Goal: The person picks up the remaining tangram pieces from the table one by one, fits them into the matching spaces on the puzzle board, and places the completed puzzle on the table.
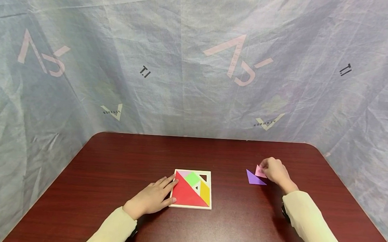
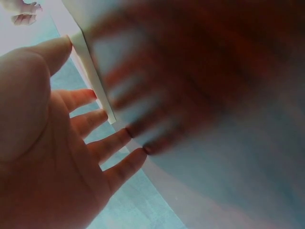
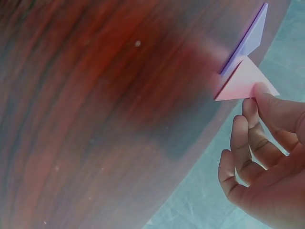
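Note:
A square tangram tray (image 1: 190, 207) with a pale frame lies on the table. In it sit a large red triangle (image 1: 189, 194), a green square (image 1: 193, 178), a yellow parallelogram (image 1: 204, 193) and a small pinkish-purple piece (image 1: 182, 173); two dark triangular gaps show. My left hand (image 1: 154, 195) rests at the tray's left side, fingers spread, fingertips and thumb touching its edge (image 2: 90, 67). To the right, my right hand (image 1: 275, 171) pinches a small pink triangle (image 3: 244, 82) between thumb and forefinger. A purple triangle (image 1: 254, 178) lies on the table right beside the pink one.
The dark red wooden table (image 1: 138, 154) has rounded far corners. Grey fabric (image 1: 168, 97) with printed letters hangs behind it and along both sides.

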`<state>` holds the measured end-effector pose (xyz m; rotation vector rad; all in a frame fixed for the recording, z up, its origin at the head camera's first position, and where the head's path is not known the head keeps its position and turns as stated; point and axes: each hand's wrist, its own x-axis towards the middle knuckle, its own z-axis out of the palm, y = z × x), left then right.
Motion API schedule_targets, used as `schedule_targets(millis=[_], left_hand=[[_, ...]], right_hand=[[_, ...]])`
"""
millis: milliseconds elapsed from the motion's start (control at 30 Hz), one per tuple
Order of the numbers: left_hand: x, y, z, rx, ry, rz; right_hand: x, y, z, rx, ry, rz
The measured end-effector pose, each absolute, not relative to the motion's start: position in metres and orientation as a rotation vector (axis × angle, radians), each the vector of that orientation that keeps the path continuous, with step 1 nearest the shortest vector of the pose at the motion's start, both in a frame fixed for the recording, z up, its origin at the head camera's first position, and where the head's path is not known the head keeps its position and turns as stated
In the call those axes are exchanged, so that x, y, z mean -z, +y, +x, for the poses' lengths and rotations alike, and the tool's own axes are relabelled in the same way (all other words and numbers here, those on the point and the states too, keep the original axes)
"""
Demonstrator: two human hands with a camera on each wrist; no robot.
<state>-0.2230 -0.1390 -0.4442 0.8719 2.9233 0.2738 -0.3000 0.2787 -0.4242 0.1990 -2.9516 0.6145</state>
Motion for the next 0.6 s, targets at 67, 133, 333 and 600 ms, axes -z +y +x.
schedule_targets(millis=[67,133,333,600], left_hand=[[0.444,-0.139,-0.223,-0.27,2.924,0.87],[0.445,-0.139,-0.223,-0.267,2.924,0.869],[0.445,-0.139,-0.224,-0.27,2.922,0.867],[0.445,-0.138,-0.224,-0.271,2.924,0.867]], right_hand=[[0.424,0.277,-0.3,-0.617,-2.943,0.19],[0.424,0.276,-0.301,-0.625,-2.933,0.182],[0.422,0.272,-0.302,-0.687,-2.873,0.189],[0.421,0.263,-0.299,-0.75,-2.772,0.293]])
